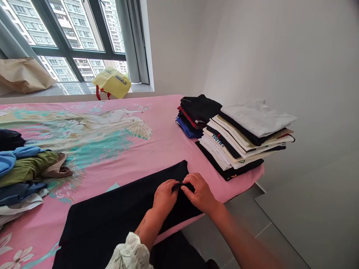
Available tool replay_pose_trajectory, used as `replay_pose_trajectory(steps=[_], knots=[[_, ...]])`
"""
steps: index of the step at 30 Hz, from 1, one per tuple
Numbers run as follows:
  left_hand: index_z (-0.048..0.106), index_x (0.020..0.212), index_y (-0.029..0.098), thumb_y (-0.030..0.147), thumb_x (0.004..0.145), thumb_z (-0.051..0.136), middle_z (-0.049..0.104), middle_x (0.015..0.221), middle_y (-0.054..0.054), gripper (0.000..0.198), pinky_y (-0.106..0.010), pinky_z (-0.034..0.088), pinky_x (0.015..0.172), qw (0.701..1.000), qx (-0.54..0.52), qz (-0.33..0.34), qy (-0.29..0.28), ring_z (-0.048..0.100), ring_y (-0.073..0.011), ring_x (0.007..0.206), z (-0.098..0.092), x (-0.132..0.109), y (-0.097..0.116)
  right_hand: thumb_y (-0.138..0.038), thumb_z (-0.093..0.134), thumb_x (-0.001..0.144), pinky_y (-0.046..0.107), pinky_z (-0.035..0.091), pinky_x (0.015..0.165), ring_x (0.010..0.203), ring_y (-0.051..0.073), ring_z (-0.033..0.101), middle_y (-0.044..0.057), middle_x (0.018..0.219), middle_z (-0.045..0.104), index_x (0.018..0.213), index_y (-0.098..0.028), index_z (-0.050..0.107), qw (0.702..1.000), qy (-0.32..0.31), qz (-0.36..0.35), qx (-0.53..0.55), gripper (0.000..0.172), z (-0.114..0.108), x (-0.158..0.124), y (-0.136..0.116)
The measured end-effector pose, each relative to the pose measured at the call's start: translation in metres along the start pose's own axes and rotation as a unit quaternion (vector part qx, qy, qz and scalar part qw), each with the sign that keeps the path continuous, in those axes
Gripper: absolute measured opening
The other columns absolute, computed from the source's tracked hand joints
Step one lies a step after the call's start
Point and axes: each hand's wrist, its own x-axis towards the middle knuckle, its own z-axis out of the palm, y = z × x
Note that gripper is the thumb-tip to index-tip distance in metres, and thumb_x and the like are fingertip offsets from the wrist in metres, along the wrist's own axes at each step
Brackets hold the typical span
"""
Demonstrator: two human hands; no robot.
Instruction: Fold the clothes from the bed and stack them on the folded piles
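A long black garment (112, 209) lies flat along the front edge of the bed; the frame does not make its kind plain. Close to its right end, my left hand (166, 196) pinches a small raised bit of the cloth. Right beside it, my right hand (199, 192) grips the same raised bit between thumb and fingers. The two sets of fingertips almost meet, and the pinched cloth between them is partly hidden. A white ruffled cuff (130, 254) shows on my left forearm.
Folded clothes stand in a tall stack (241, 138) at the bed's right corner, with a smaller dark stack (196, 112) behind. Loose clothes (30, 168) are heaped at left on the pink bedsheet (168, 134). A yellow bag (113, 82) and a brown paper bag (25, 74) rest by the window.
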Motion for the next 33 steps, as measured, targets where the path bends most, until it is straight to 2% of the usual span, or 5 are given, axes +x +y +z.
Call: replay_pose_trajectory(steps=[4,12,22,27,33], knots=[[0.07,0.087,0.018,0.042,0.087,0.045,0.072,0.079,-0.002,0.035,-0.034,0.053,0.073,0.982,-0.169,-0.089,0.01,0.067,-0.0229,0.08,-0.005,0.013,-0.004,-0.022,0.045,0.089,0.04,0.044,0.092,0.099,0.021,0.057,0.008,0.1,0.064,0.098,-0.019,0.06,0.992,-0.121,-0.013,-0.038,0.018,0.001,-0.002,0.006],[0.065,0.114,0.031,0.018,0.08,0.052,0.061,0.126,-0.004,0.038,-0.052,0.039,0.104,0.997,0.017,0.079,-0.012,0.052,-0.025,0.121,0.013,-0.01,-0.016,-0.03,0.052,0.084,0.062,0.002,0.109,0.141,0.032,0.008,0.01,0.15,0.03,0.141,-0.025,0.038,0.936,-0.314,0.012,-0.16,0.059,0.03,0.045,0.065],[0.051,0.129,0.029,0.018,0.085,0.046,0.04,0.145,-0.01,0.046,-0.063,0.028,0.106,0.957,0.211,0.191,-0.061,0.032,-0.0286,0.136,0.028,-0.033,-0.013,-0.031,0.035,0.092,0.051,0.018,0.112,0.137,0.027,0.026,0.008,0.145,0.04,0.137,-0.017,0.043,0.967,-0.172,0.071,-0.173,0.048,0.028,0.03,0.106],[0.045,0.134,0.019,0.032,0.088,0.047,0.04,0.145,-0.015,0.048,-0.052,0.033,0.107,0.962,0.227,0.145,0.053,0.033,-0.0282,0.135,0.016,-0.038,-0.019,-0.028,0.029,0.094,0.042,0.029,0.11,0.124,0.02,0.045,0.009,0.123,0.06,0.119,-0.016,0.059,0.991,-0.009,0.077,-0.112,0.041,0.022,0.04,0.091],[0.045,0.134,0.027,0.038,0.083,0.055,0.039,0.145,-0.015,0.054,-0.062,0.024,0.107,0.95,0.274,0.145,-0.022,0.035,-0.033,0.134,0.016,-0.05,-0.031,-0.043,0.031,0.094,0.051,0.008,0.114,0.141,0.023,0.015,0.008,0.149,0.033,0.141,-0.018,0.037,0.969,-0.197,0.053,-0.139,0.053,0.047,0.052,0.048]])
